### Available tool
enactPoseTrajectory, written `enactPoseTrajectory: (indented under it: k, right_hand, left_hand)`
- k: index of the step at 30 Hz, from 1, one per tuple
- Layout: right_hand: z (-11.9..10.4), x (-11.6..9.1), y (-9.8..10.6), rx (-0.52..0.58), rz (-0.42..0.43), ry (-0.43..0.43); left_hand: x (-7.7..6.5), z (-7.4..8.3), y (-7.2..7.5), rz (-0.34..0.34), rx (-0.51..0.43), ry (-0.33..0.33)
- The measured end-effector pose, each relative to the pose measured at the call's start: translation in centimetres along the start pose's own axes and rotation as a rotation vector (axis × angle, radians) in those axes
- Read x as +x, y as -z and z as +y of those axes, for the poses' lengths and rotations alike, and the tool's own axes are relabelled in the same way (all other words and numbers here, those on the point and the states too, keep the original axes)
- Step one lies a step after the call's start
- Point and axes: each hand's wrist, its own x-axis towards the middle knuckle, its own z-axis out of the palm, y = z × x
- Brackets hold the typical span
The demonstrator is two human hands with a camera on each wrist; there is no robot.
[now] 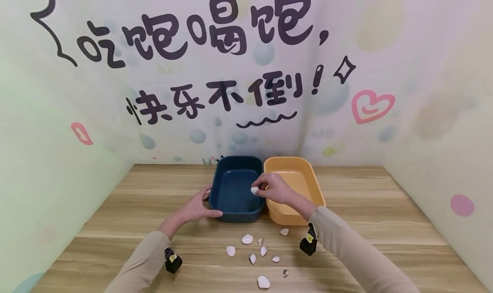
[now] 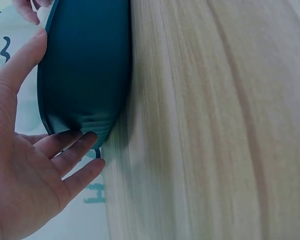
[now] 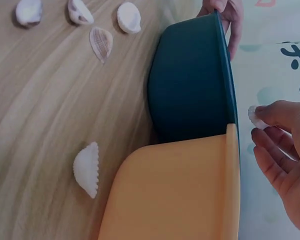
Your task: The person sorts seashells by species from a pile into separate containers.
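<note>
My right hand (image 1: 275,188) pinches a small white seashell (image 1: 254,190) between thumb and fingertips, above the right part of the dark blue bin (image 1: 236,218). In the right wrist view this shell (image 3: 256,118) shows a ribbed edge, higher than the bins' rims. My left hand (image 1: 196,206) rests at the blue bin's left side. Its thumb touches the rim near the front left corner, and its spread fingers lie along the side wall, as the left wrist view shows. Beside the blue bin stands a yellow-orange bin (image 1: 286,218), partly covered by my right forearm.
Several seashells lie scattered on the wooden table (image 1: 366,224) in front of the bins, among them a large white shell (image 1: 263,282) nearest me and a shell (image 1: 284,232) close to the yellow bin. A printed cloth wall (image 1: 246,143) stands directly behind the bins.
</note>
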Motion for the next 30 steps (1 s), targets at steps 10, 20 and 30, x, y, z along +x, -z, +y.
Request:
enactPoseTrajectory:
  k: [10, 20, 30]
  right_hand:
    - [0.7, -0.2, -1.0, -0.03, 0.052, 0.03]
    - [0.9, 0.7, -2.3, 0.013, 0.085, -0.018]
    - [0.7, 0.4, -2.9, 0.027, 0.065, -0.046]
  left_hand:
    - [0.2, 0.2, 0.0, 0.008, 0.008, -0.029]
    - [0.1, 0.2, 0.1, 0.014, 0.002, -0.014]
    - [0.0, 0.1, -0.1, 0.028, 0.01, 0.007]
